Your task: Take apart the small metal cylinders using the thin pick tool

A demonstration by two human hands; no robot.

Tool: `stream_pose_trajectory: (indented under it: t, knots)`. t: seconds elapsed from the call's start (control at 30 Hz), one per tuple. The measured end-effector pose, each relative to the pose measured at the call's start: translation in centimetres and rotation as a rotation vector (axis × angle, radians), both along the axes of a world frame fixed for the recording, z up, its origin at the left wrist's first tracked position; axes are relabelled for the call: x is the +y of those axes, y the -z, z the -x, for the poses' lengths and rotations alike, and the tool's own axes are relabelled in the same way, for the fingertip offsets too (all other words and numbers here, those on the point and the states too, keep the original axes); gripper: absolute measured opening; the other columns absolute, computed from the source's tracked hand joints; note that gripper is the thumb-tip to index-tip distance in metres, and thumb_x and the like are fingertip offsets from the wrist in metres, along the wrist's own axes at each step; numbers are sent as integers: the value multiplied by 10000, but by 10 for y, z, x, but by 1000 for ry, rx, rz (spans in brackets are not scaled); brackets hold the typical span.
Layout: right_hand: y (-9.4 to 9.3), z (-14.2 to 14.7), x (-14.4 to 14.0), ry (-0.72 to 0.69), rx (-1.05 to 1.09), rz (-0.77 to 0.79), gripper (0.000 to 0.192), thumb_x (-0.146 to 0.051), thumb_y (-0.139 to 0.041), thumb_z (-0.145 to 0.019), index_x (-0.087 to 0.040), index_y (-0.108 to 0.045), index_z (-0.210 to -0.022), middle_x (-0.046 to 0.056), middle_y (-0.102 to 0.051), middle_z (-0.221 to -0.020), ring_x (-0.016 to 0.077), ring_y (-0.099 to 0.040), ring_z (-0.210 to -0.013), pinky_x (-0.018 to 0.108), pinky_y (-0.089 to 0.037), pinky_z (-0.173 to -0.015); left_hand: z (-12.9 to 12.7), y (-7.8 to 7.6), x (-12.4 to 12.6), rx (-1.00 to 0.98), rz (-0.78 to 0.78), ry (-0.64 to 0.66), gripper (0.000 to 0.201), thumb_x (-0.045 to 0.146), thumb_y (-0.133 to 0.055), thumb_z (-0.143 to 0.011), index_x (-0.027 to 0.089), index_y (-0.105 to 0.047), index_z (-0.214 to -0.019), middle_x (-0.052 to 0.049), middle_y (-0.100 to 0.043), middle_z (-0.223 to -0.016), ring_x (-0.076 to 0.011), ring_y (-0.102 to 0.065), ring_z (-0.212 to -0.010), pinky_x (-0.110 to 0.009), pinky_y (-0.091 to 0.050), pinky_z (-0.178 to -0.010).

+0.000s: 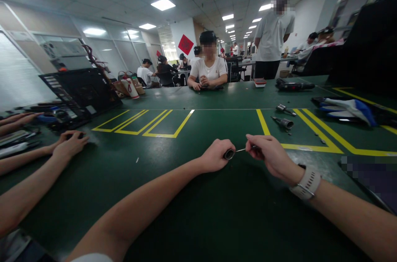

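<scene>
My left hand [217, 155] is closed around a short dark cylindrical metal part [229, 154], with its round open end facing right. My right hand [269, 153], a light-strapped watch on its wrist, pinches a thin metal rod [240, 150]. The rod points left, its tip close to the cylinder's open end; I cannot tell if they touch. Most of the rod's other end is hidden by the fingers. Beyond my right hand lie two metal cup-shaped pieces with shanks, one nearer [283, 122] and one farther [285, 109].
Yellow tape [159, 135] marks the green table [173, 163]. Blue-and-white gloves [350, 109], a black tool [293, 85] and a red-and-white box [259, 83] lie farther off. A co-worker's hands [72, 142] are at left; a person [209, 67] sits opposite.
</scene>
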State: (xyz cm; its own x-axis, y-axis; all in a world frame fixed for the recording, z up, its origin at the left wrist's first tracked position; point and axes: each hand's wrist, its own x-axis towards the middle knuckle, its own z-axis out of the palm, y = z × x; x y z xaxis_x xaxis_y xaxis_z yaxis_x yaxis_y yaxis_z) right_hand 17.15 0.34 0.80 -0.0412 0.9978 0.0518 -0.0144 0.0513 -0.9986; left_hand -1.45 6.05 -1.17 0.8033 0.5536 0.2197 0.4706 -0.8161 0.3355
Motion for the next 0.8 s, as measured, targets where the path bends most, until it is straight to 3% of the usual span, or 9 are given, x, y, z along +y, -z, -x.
stream_pose_trajectory:
  t: [0.8]
  knots:
    - [0, -5, 3, 66, 162, 29, 359, -398, -613, -712, -185, -522, -439, -32, -405, -429, 91, -346, -407, 250, -237, -403, 1, -2, 0, -41, 61, -10, 170, 91, -517, -708, 165, -521, -861, -19, -562, -867, -151, -527, -827, -295, -395, -784]
